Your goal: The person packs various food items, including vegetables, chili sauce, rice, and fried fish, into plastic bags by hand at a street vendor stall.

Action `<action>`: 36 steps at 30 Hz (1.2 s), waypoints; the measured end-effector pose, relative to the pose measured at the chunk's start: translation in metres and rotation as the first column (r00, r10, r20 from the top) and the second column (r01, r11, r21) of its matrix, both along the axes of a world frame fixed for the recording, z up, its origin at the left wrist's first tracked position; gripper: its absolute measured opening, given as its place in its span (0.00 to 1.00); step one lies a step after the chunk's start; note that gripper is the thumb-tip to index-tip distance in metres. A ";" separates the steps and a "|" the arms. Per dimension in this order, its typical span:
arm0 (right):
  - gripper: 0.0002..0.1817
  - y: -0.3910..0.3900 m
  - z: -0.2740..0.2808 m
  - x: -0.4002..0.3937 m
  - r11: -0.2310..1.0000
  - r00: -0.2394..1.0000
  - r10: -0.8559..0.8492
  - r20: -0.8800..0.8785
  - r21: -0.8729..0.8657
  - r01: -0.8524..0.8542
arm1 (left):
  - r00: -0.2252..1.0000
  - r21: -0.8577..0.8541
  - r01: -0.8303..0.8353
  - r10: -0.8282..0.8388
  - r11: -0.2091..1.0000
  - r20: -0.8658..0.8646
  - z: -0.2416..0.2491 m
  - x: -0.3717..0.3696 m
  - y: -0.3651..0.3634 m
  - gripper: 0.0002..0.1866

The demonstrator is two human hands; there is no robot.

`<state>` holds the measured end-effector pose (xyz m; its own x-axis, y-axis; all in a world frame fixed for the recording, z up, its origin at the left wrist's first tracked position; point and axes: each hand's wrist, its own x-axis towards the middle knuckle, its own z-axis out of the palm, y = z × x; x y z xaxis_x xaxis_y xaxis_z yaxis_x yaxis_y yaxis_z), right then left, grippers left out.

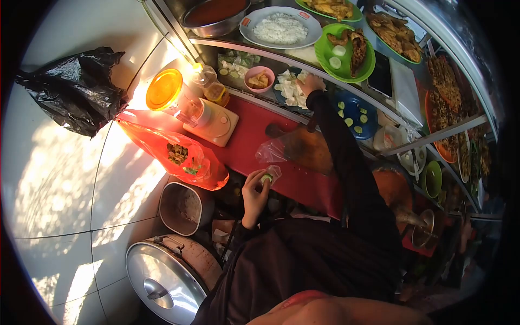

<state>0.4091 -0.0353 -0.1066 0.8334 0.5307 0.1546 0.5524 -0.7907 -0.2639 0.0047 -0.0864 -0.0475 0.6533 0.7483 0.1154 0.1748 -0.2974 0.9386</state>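
Observation:
My left hand (255, 196) is closed on a small clear plastic bag (275, 173), with a green-edged cucumber slice (266, 177) at its fingertips. Up on the glass case's lower shelf, my right hand (311, 84) reaches into a dark plate of pale cabbage pieces (291, 89). Its fingers are curled against the cabbage; their tips are partly hidden. A blue plate (368, 123) with several cucumber slices lies right of that wrist. Below my right forearm, a brown wooden board (306, 149) rests on the red counter (292, 181), under a loose clear plastic sheet (271, 151).
The metal-framed case holds a rice plate (279, 30) and a green plate (346, 54). At left are a blender (189, 108), an oil bottle (215, 92), a red plastic bag (157, 143) and a black bag (81, 89). A lidded pot (162, 281) stands lower left.

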 end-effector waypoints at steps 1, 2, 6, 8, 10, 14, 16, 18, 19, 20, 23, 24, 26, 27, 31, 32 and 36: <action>0.37 0.003 -0.006 0.005 0.999 0.998 -0.047 -0.031 0.003 0.047 | 1.000 0.014 -0.003 0.003 1.000 -0.009 -0.001 0.001 0.000 0.15; 0.36 0.003 -0.013 0.005 0.995 0.997 -0.060 0.038 0.077 0.057 | 1.000 0.018 -0.007 0.007 1.000 -0.004 -0.002 0.001 0.001 0.15; 0.31 0.009 -0.021 0.015 0.979 0.994 -0.070 -0.090 0.183 0.085 | 1.000 0.010 -0.002 0.002 1.000 -0.010 -0.003 0.001 0.005 0.15; 0.31 0.009 -0.036 0.031 0.985 0.999 -0.031 -0.011 0.171 0.033 | 0.999 -0.003 0.001 -0.001 1.000 -0.033 -0.004 -0.001 0.005 0.16; 0.29 0.000 -0.043 0.042 0.976 0.952 0.084 0.294 0.170 -0.139 | 1.000 -0.003 0.017 -0.017 1.000 -0.021 -0.006 -0.001 0.005 0.14; 0.28 -0.014 -0.033 0.061 0.997 0.993 0.083 -0.088 0.003 -0.083 | 0.997 0.022 0.073 -0.073 0.997 -0.016 -0.009 0.000 0.007 0.14; 0.24 -0.021 -0.047 0.073 0.930 0.897 0.200 -0.394 0.366 -0.047 | 0.995 -0.008 0.095 -0.095 0.995 -0.032 -0.004 0.002 0.007 0.14; 0.24 -0.029 -0.020 0.055 0.914 0.849 0.205 -0.487 0.406 0.012 | 0.994 -0.040 0.099 -0.100 0.994 -0.044 -0.003 0.003 0.006 0.15; 0.23 -0.032 -0.014 0.051 0.895 0.788 0.219 -0.575 0.440 0.072 | 0.993 -0.072 0.097 -0.102 0.993 -0.059 -0.003 0.004 0.005 0.16; 0.23 -0.034 -0.012 0.048 0.894 0.790 0.217 -0.573 0.441 0.074 | 0.993 -0.071 0.100 -0.105 0.992 -0.057 -0.004 0.004 0.005 0.16; 0.22 -0.036 -0.012 0.043 0.786 0.739 0.360 -0.570 0.612 0.089 | 0.993 -0.016 0.121 -0.121 0.992 0.009 -0.007 0.005 0.005 0.17; 0.21 -0.036 -0.014 0.041 0.718 0.683 0.407 -0.606 0.674 0.170 | 0.994 -0.025 0.109 -0.109 0.994 -0.008 -0.007 0.003 0.004 0.18; 0.21 -0.041 -0.003 0.029 0.645 0.625 0.459 -0.631 0.721 0.254 | 0.995 -0.033 0.095 -0.096 0.995 -0.024 -0.008 0.001 0.003 0.18; 0.19 -0.046 0.008 0.019 0.637 0.525 0.531 -0.665 0.722 0.270 | 0.996 -0.053 0.094 -0.094 0.994 0.003 -0.009 0.000 0.003 0.18; 0.12 -0.067 0.071 -0.064 0.558 0.186 0.789 -0.586 0.809 0.184 | 0.990 -0.180 0.092 -0.071 0.979 0.121 -0.004 0.000 0.003 0.17; 0.11 -0.071 0.083 -0.089 0.582 0.157 0.784 -0.601 0.799 0.153 | 0.991 -0.184 0.083 -0.061 0.979 0.121 -0.003 -0.001 0.004 0.17; 0.14 -0.092 0.112 -0.186 0.502 0.063 0.865 -0.498 0.857 -0.115 | 0.994 -0.327 0.098 -0.080 0.940 0.067 0.013 -0.003 0.014 0.17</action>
<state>0.2233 -0.1269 0.0054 0.1450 0.9876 0.0605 -0.1360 0.0805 -0.9874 0.0013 -0.0726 -0.0350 0.7188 0.6891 -0.0920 0.1101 0.0179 0.9938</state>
